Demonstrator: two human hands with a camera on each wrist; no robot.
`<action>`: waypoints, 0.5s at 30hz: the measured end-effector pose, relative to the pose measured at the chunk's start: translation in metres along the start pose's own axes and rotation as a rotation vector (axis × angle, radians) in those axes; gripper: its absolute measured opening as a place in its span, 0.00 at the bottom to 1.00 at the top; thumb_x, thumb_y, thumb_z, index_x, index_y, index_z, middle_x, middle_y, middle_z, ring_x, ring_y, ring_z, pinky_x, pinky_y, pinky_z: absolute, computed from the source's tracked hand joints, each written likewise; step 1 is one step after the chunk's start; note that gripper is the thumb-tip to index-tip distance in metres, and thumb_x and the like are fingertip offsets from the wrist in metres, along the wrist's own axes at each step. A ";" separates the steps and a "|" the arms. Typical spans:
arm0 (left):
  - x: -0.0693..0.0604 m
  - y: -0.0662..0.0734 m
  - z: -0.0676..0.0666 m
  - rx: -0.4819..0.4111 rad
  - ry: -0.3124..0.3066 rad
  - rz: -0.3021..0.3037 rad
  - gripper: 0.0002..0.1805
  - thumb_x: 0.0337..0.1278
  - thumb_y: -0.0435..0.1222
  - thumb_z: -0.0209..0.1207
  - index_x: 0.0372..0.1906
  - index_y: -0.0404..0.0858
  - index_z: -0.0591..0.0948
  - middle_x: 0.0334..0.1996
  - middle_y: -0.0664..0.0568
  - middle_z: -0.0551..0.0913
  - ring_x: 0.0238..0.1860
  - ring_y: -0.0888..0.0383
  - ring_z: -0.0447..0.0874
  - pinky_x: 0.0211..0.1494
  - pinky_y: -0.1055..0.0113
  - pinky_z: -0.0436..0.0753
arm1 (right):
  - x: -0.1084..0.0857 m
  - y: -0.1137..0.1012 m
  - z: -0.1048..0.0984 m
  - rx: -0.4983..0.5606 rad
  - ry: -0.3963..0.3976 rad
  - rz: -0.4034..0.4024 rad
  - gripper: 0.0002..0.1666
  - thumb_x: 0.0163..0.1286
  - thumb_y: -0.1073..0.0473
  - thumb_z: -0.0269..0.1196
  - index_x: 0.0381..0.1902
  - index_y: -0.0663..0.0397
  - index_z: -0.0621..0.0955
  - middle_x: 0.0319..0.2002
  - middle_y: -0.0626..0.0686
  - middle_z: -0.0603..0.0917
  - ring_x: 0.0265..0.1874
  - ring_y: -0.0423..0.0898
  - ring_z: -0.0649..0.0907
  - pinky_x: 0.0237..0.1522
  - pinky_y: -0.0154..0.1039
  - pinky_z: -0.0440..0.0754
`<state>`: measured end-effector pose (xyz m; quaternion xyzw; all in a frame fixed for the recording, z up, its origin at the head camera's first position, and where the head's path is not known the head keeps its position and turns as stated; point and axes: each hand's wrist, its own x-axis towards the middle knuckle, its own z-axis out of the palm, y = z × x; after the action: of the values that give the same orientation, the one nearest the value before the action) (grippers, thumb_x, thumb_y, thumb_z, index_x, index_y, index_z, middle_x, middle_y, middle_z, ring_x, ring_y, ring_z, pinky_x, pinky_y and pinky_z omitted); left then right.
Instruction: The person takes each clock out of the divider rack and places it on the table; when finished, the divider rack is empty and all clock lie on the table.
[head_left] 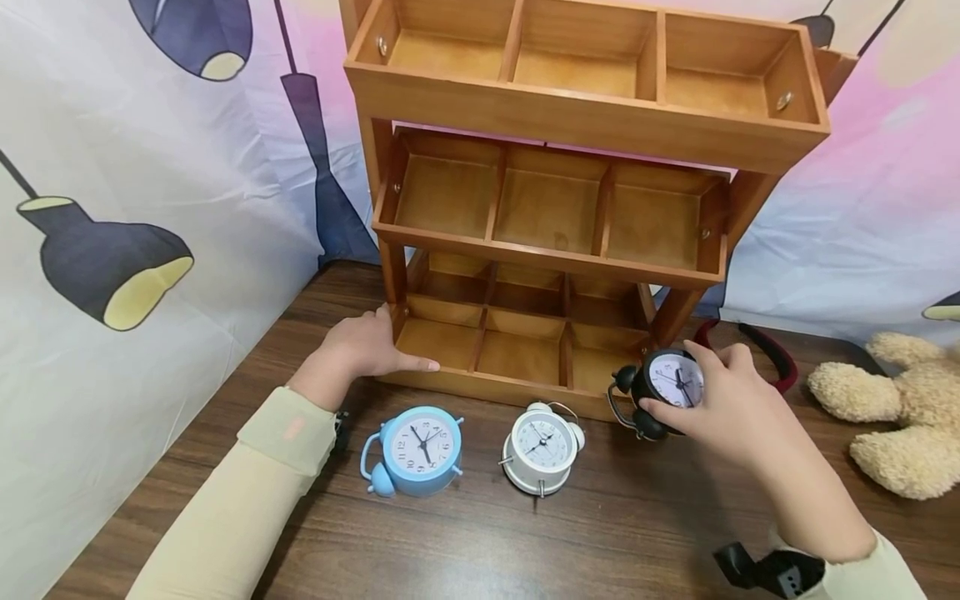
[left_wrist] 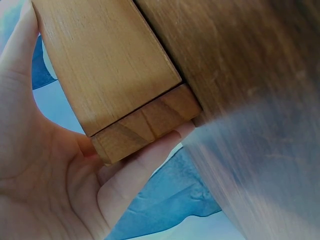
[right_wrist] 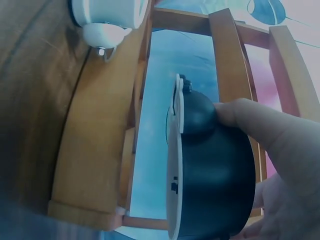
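Note:
My right hand holds a black twin-bell alarm clock on its side, bells pointing left, just in front of the bottom tier's right end. In the right wrist view the thumb touches near a bell on the dark case. My left hand grips the lower left corner of a wooden tiered shelf. The left wrist view has thumb and fingers around that wooden corner. On the table in front lie a light blue alarm clock, bells to the left, and a white alarm clock.
The shelf's divided compartments hold nothing visible. A tan plush toy lies at the right on the dark wooden table. Beside the shelf is a dark red curved band. A printed cloth hangs behind and to the left.

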<state>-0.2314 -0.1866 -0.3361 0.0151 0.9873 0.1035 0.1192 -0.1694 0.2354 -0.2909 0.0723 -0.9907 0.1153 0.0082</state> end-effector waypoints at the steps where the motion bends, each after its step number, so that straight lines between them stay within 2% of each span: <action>1: 0.000 0.000 0.000 0.001 0.000 0.000 0.78 0.35 0.80 0.56 0.74 0.19 0.49 0.70 0.23 0.59 0.66 0.28 0.65 0.63 0.38 0.70 | -0.004 0.001 0.001 -0.003 -0.002 -0.008 0.66 0.54 0.22 0.65 0.72 0.67 0.62 0.51 0.76 0.65 0.30 0.61 0.81 0.28 0.57 0.78; 8: 0.000 0.000 0.000 0.004 -0.005 -0.005 0.77 0.38 0.79 0.57 0.74 0.19 0.48 0.69 0.22 0.61 0.65 0.27 0.66 0.62 0.37 0.70 | -0.026 0.014 0.010 0.005 -0.046 -0.031 0.60 0.55 0.27 0.68 0.72 0.59 0.64 0.49 0.73 0.65 0.28 0.56 0.80 0.26 0.54 0.76; 15: 0.000 0.000 -0.001 0.004 -0.010 -0.005 0.79 0.34 0.81 0.56 0.74 0.19 0.48 0.68 0.22 0.61 0.64 0.27 0.67 0.62 0.37 0.71 | -0.039 0.025 0.018 -0.003 -0.041 -0.047 0.55 0.50 0.30 0.73 0.67 0.56 0.69 0.48 0.74 0.67 0.33 0.64 0.80 0.29 0.59 0.78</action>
<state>-0.2319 -0.1865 -0.3356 0.0135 0.9870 0.1012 0.1242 -0.1340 0.2609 -0.3150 0.0979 -0.9888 0.1121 -0.0091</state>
